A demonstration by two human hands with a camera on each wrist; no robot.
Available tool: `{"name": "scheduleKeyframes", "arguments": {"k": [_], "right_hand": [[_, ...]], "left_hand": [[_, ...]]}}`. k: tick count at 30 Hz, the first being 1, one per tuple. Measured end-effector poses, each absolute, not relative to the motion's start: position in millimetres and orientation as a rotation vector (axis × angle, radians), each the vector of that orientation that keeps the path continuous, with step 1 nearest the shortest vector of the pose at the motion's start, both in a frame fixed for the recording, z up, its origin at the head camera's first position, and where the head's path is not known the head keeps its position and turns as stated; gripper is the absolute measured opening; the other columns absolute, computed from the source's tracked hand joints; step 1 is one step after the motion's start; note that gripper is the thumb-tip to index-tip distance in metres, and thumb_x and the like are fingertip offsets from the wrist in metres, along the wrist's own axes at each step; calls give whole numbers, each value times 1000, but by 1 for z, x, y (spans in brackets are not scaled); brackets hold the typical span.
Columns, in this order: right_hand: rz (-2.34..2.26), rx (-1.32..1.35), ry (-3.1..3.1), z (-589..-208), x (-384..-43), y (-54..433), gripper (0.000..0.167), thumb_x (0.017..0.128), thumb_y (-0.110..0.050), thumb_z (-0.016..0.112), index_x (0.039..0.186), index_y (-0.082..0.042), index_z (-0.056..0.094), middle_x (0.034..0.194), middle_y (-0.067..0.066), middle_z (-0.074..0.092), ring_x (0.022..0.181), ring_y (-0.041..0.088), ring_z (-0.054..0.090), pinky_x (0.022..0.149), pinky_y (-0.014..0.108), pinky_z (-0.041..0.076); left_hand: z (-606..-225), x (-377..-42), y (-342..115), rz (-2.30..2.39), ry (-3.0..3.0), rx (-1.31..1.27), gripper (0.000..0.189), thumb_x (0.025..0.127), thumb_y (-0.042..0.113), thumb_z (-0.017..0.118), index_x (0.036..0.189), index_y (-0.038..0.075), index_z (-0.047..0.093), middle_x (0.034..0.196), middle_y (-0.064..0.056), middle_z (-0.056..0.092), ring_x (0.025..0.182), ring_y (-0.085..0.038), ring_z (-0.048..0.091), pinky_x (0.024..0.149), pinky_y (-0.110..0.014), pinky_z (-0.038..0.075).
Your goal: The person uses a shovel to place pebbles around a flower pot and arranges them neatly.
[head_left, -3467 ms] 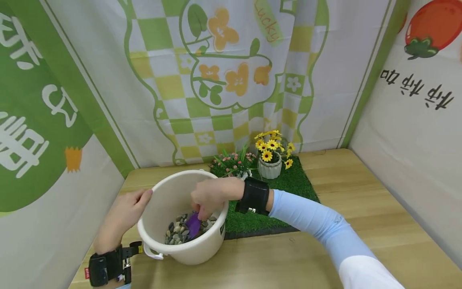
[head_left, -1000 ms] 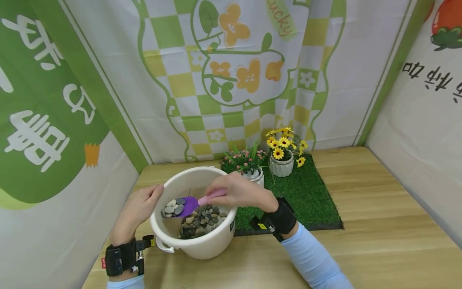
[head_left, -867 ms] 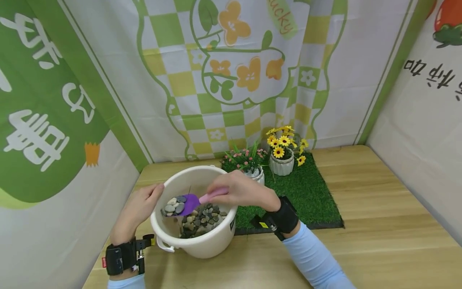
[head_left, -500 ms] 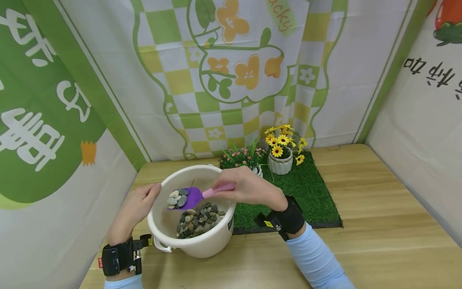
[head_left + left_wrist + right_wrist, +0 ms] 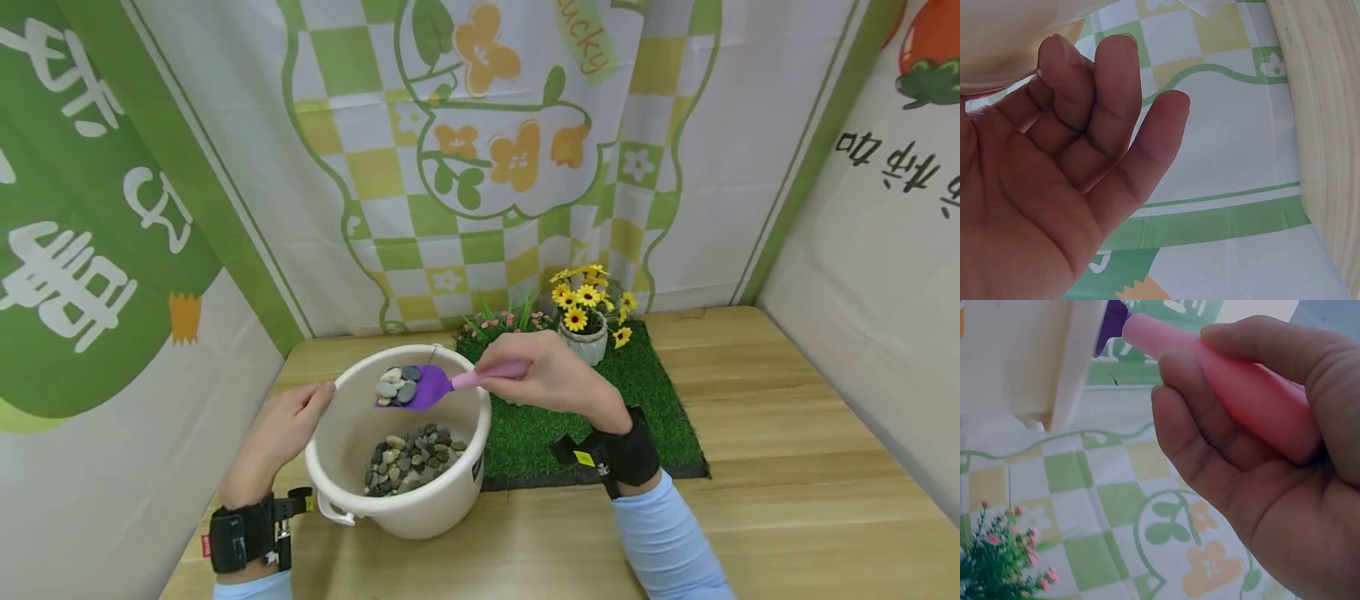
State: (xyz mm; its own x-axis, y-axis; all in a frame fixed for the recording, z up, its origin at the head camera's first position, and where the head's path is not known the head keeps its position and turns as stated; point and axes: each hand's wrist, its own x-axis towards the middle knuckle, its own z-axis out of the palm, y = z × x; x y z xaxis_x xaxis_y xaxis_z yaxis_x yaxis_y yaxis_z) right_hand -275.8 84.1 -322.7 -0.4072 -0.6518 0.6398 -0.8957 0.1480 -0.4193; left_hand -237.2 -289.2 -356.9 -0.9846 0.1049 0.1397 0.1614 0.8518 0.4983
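My right hand [image 5: 551,377] grips the pink handle [image 5: 1241,387] of a small trowel, whose purple blade [image 5: 431,388] is held over the bucket's interior. Several grey and pale pebbles [image 5: 397,385] lie on the blade. The cream bucket [image 5: 431,515] stands upright on the table, with a heap of pebbles [image 5: 412,460] at its bottom. At its left rim my left hand [image 5: 277,429] pinches the edge, thumb on top. In the left wrist view, the other fingers [image 5: 1116,87] curl loosely beside the outer wall.
Right of the bucket lies a green turf mat [image 5: 630,417]. It bears a white pot of yellow flowers [image 5: 581,321] and a pink-flowered plant [image 5: 506,321], partly hidden behind my right hand. Patterned cloth walls [image 5: 360,108] enclose the wooden table [image 5: 772,433].
First the trowel was down among the pebbles in the bucket. It has come up loaded, then moved right and higher with my right hand. The left hand stays on the rim.
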Motion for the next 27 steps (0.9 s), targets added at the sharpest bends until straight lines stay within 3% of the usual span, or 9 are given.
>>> {"name": "scheduleKeyframes", "arguments": {"k": [8, 27], "right_hand": [[1167, 1402, -2136, -320, -279, 105, 18, 84, -5, 76, 100, -12, 74, 95, -1, 73, 83, 8, 65, 73, 23, 52], [1172, 1281, -2142, -318, -284, 142, 18, 83, 0, 75, 97, -12, 75, 97, 3, 74, 87, 10, 69, 77, 18, 53]], "left_hand": [[-355, -237, -291, -762, -2921, -236, 54, 107, 42, 30, 126, 4, 63, 109, -18, 72, 100, -35, 68, 86, -54, 51], [-356, -236, -292, -780, -2941, -218, 55, 107, 45, 29, 123, 6, 64, 105, -13, 73, 95, -27, 68, 81, -47, 53]]}}
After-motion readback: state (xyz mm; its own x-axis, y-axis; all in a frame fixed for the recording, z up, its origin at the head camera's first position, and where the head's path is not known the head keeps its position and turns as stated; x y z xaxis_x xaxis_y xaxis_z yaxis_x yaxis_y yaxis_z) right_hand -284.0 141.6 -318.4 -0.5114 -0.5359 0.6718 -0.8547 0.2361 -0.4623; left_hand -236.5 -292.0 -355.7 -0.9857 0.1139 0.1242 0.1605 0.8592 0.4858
